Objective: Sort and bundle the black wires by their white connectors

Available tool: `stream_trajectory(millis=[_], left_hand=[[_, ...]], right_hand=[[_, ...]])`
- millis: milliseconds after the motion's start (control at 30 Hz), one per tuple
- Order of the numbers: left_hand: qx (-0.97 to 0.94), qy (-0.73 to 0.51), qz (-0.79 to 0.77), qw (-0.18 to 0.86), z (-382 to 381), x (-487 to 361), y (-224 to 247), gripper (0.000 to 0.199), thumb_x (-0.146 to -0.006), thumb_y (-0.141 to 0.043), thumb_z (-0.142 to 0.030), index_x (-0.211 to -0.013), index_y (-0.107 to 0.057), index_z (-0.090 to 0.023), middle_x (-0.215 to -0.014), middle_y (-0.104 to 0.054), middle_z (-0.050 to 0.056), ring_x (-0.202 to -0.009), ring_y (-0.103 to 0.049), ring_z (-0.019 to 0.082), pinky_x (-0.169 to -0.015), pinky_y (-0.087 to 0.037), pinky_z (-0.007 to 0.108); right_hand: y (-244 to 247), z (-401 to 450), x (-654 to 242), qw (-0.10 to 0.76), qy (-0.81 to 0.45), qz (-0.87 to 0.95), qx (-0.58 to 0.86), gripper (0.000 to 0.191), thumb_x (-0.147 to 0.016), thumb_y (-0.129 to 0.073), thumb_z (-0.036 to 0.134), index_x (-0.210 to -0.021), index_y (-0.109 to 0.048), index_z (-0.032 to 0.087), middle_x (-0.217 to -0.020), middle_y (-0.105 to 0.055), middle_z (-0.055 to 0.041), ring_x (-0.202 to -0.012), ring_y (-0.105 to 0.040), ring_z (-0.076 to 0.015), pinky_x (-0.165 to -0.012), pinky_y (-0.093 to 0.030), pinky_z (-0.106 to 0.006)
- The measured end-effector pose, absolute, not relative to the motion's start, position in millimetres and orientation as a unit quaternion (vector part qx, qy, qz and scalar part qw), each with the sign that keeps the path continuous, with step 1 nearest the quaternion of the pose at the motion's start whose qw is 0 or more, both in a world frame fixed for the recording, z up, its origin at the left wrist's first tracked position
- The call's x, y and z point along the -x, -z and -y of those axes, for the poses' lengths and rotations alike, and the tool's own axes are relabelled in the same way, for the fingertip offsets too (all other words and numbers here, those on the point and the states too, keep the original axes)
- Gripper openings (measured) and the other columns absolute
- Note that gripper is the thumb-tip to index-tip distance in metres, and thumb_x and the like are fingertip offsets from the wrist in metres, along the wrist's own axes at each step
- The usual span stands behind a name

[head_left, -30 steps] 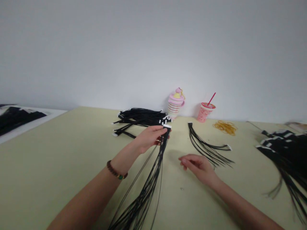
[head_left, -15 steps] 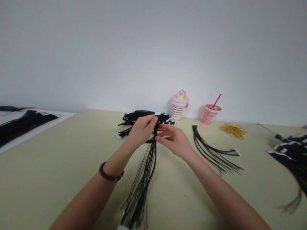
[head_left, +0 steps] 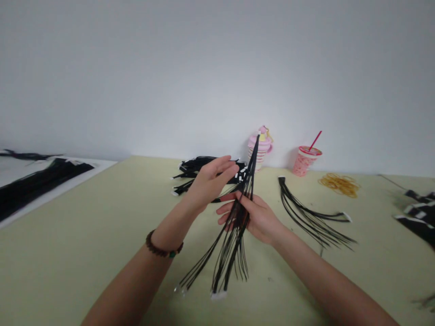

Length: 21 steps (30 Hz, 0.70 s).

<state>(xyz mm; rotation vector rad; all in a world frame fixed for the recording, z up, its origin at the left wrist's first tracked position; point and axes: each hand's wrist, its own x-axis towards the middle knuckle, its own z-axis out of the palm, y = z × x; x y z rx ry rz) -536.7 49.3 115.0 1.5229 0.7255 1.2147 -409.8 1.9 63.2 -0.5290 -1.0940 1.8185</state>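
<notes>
A black wire harness (head_left: pixel 252 170) slants up in front of me, a small white connector at its top end and another white connector among the spread wires at the bottom. My right hand (head_left: pixel 261 219) grips it around the middle, with the thumb across the wires and fingers behind. To the left, my left hand (head_left: pixel 210 183) is open beside the wires, its fingers stretched out and holding nothing. Behind my left hand lies a pile of black wire harnesses (head_left: pixel 199 163) with white connectors, partly covered by the hand.
On the table's right side lie a separate wire harness (head_left: pixel 302 217), a heap of yellow rubber bands (head_left: pixel 339 184) and more black harnesses (head_left: pixel 419 222). A pink-lidded cup (head_left: pixel 261 156) and a red-strawed cup (head_left: pixel 305 162) stand by the wall. Black wires (head_left: pixel 41 183) lie far left.
My left hand has let go of the harness and opened. My right hand now holds it by the middle; its top end has swung up and right, its lower end raised from the near edge.
</notes>
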Motion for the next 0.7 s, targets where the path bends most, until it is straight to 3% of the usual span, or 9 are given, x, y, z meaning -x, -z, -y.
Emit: stream_trajectory(millis=[100,167,267,400,700], left_hand=[[-0.614,-0.357,-0.275,0.648,-52,535,-108,0.037,-0.079,-0.059,-0.039,-0.103,-0.057,-0.011,-0.097,-0.061,0.012,-0.079,-0.058,0.016,-0.061,-0.047,0.021],[-0.585,-0.319,-0.249,0.703,-52,531,-106,0.029,-0.078,-0.06,-0.036,-0.09,-0.061,-0.009,-0.084,-0.062,0.011,-0.067,-0.058,0.014,-0.051,-0.045,0.018],[-0.534,-0.411,-0.249,0.696,-52,528,-109,0.015,-0.076,-0.063,-0.023,-0.077,-0.061,-0.008,-0.074,-0.062,0.007,-0.061,-0.057,0.01,-0.051,-0.045,0.014],[-0.454,-0.569,-0.28,0.626,-63,546,-125,0.011,-0.081,-0.056,-0.016,-0.078,-0.059,-0.006,-0.073,-0.062,0.007,-0.057,-0.056,0.008,-0.049,-0.046,0.014],[-0.258,-0.782,-0.283,0.491,-80,615,-156,0.013,-0.086,-0.045,-0.007,-0.075,-0.052,-0.008,-0.066,-0.059,0.003,-0.05,-0.054,0.006,-0.038,-0.043,0.012]], right_hand=[[-71,7,409,0.428,-0.783,0.419,0.169,0.033,-0.095,-0.031,0.031,-0.101,-0.052,0.007,-0.091,-0.061,-0.0153,-0.078,-0.062,-0.0227,-0.062,-0.05,-0.031],[-71,13,414,0.4,-0.812,0.396,0.151,0.037,-0.096,-0.027,0.032,-0.101,-0.052,0.006,-0.094,-0.06,-0.017,-0.083,-0.062,-0.0239,-0.067,-0.05,-0.033],[-68,23,424,0.38,-0.831,0.377,0.151,0.038,-0.095,-0.029,0.035,-0.101,-0.051,0.004,-0.094,-0.06,-0.0185,-0.085,-0.061,-0.0249,-0.071,-0.049,-0.035],[-70,35,431,0.379,-0.796,0.443,0.162,0.024,-0.087,-0.047,0.021,-0.108,-0.045,0.009,-0.094,-0.06,-0.0161,-0.079,-0.063,-0.023,-0.066,-0.048,-0.03],[-72,38,435,0.461,-0.663,0.538,0.241,0.051,-0.072,-0.063,0.014,-0.114,-0.035,0.019,-0.102,-0.051,-0.0091,-0.071,-0.062,-0.0172,-0.057,-0.051,-0.027]])
